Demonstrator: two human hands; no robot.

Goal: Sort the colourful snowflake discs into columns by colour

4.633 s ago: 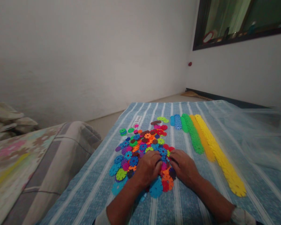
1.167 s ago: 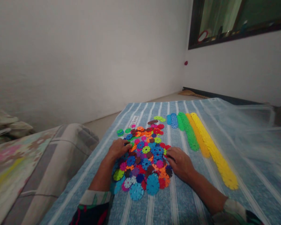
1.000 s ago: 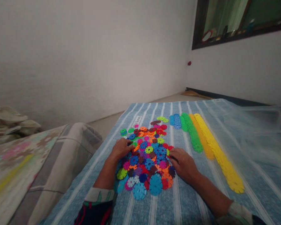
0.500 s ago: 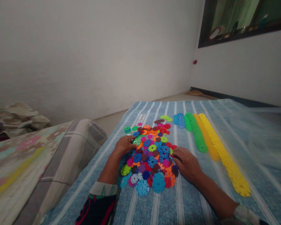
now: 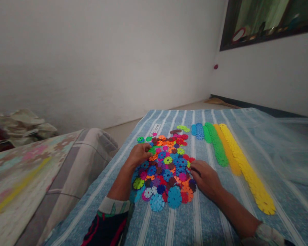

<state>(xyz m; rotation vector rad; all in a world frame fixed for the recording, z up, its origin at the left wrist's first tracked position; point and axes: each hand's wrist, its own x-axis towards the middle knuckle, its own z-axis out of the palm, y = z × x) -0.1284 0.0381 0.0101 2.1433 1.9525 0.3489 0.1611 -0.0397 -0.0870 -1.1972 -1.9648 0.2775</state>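
Note:
A pile of flower-shaped notched plastic discs [image 5: 167,160] in many colours spreads over the striped cloth. My left hand [image 5: 139,154] is at the pile's upper left edge, thumb and fingers pinched together beside green and orange discs. Whatever is between those fingertips is hidden. Against the right edge of the pile rests my right hand [image 5: 205,176], its fingers curled next to a lime disc and red discs. Its fingertips are partly covered, so I cannot make out what they hold. Large light blue discs [image 5: 157,202] lie at the pile's near end.
Right of the pile lie overlapping rows of discs: a blue row [image 5: 199,131], a green row [image 5: 217,145], an orange row [image 5: 228,152] and a long yellow row [image 5: 246,167]. Clear plastic sheeting [image 5: 292,150] covers the far right. A draped bed [image 5: 74,164] stands left.
My left hand has shifted slightly up and its fingers have drawn together over a pale green disc that showed before. The right hand stays nearly still. The view has moved slightly.

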